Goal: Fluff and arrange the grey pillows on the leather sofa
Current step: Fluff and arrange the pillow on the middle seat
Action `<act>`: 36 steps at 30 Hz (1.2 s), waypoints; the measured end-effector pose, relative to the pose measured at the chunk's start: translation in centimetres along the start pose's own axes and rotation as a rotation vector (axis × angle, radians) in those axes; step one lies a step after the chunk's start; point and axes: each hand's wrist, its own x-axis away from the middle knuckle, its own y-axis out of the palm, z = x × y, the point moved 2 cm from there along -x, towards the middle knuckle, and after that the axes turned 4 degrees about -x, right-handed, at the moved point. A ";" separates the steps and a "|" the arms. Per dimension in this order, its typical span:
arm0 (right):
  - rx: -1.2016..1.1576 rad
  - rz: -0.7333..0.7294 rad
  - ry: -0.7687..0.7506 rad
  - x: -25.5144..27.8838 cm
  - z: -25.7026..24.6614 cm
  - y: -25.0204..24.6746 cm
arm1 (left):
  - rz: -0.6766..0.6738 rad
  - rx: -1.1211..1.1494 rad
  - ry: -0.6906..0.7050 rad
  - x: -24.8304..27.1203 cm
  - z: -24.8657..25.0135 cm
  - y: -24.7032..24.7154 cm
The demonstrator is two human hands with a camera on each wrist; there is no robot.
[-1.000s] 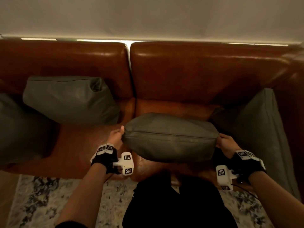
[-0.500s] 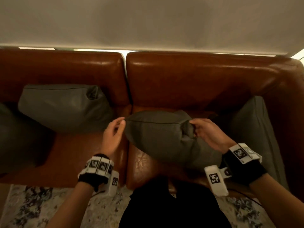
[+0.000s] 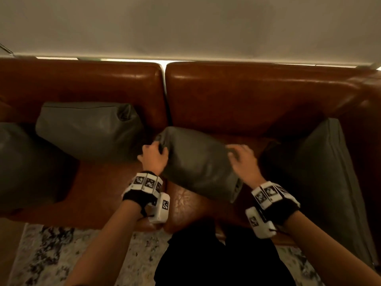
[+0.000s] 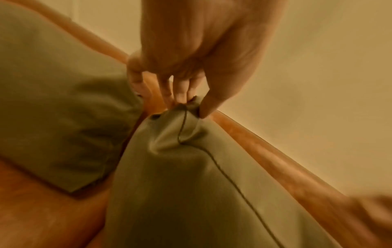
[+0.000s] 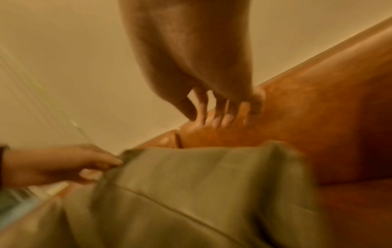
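Observation:
A grey pillow (image 3: 198, 162) lies tilted on the right seat of the brown leather sofa (image 3: 247, 96). My left hand (image 3: 153, 155) pinches the pillow's upper left corner; the left wrist view shows the fingertips (image 4: 180, 99) bunching the seamed corner of the pillow (image 4: 191, 184). My right hand (image 3: 241, 159) hovers at the pillow's upper right edge with its fingers spread. In the right wrist view these fingers (image 5: 222, 117) are straight above the pillow (image 5: 191, 184) and grip nothing. Whether they touch the fabric is unclear.
A second grey pillow (image 3: 88, 129) leans on the left backrest, and another (image 3: 26, 166) sits at the far left. A larger grey cushion (image 3: 321, 178) stands against the right armrest. A patterned rug (image 3: 61, 254) lies in front of the sofa.
My left hand went from open beside the pillow to pinching its corner. My right hand let go of the pillow's right end and spread its fingers. The pillow turned and slid towards the backrest.

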 end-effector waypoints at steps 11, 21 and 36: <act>-0.169 -0.133 0.463 3.2 5.9 2.3 | -0.083 0.056 0.147 -3.2 0.7 -1.0; 0.087 -0.103 0.265 4.3 5.4 3.1 | 0.108 0.131 0.116 -2.4 0.9 -0.7; -0.188 0.182 0.004 4.4 4.1 -5.3 | 0.076 0.373 -0.043 -0.5 -2.5 -1.6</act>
